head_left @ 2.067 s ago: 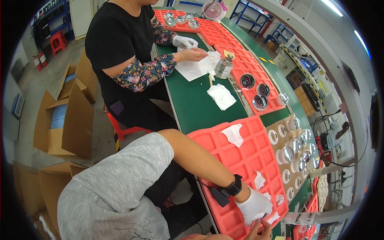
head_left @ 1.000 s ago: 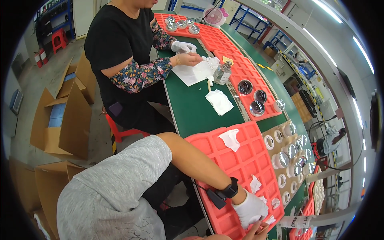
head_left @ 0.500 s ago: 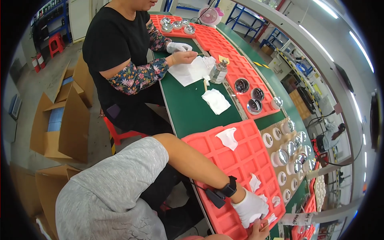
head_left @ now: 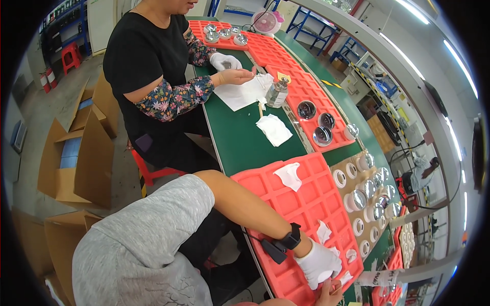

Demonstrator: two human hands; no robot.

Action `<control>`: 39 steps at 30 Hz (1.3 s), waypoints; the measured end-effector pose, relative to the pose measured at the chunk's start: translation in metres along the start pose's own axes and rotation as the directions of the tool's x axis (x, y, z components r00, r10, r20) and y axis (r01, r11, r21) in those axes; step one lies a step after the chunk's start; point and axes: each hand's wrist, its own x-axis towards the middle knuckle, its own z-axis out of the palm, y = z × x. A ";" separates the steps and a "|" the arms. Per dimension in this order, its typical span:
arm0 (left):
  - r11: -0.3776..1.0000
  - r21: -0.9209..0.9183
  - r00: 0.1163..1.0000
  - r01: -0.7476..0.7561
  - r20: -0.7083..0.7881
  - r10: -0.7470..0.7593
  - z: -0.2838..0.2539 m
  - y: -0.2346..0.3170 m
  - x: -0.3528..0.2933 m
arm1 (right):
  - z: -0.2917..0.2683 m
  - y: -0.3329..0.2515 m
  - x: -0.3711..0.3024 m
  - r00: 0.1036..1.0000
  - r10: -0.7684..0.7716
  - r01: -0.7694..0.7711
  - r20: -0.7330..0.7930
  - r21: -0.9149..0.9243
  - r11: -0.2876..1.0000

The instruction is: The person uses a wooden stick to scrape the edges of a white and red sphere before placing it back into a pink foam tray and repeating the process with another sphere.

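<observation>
My left hand (head_left: 317,261), in a white glove, is bent closed over the near right part of a red compartment tray (head_left: 298,229). A smooth white rounded edge shows under its fingers; I cannot make out what it is. My bare right hand (head_left: 329,292) is close beside it at the lower edge, fingers pinched on what looks like a thin brown stick (head_left: 336,291). White scraps of cloth or paper lie around the hands: one scrap (head_left: 323,232) farther off, another (head_left: 345,278) by my right fingers. A larger white cloth (head_left: 289,176) lies at the tray's far end.
Beyond the tray, a brown board (head_left: 363,224) carries white rings and shiny domed parts. Across the green table (head_left: 232,140) sit a glass bottle (head_left: 277,93), a folded white cloth (head_left: 274,129) and dark round lenses (head_left: 323,135) in another red tray. A co-worker (head_left: 153,76) sits at left.
My hands stay almost in place, with only slight shifts. The co-worker's gloved hand has turned and shows a round greyish thing in it. The view has shifted a little.
</observation>
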 end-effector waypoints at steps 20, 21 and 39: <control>0.991 0.084 0.994 -0.100 -0.032 0.103 -0.003 -0.001 -0.004 | 0.009 -0.006 -0.005 0.992 -0.021 0.005 -0.125 -0.127 0.992; 0.991 0.100 0.995 -0.089 -0.046 0.094 -0.002 -0.009 -0.005 | 0.023 -0.018 -0.003 0.990 0.023 -0.034 -0.140 -0.081 0.996; 0.994 0.112 0.999 0.014 0.036 -0.018 -0.009 0.001 0.001 | 0.017 -0.019 -0.019 0.976 -0.140 0.097 -0.164 -0.248 0.964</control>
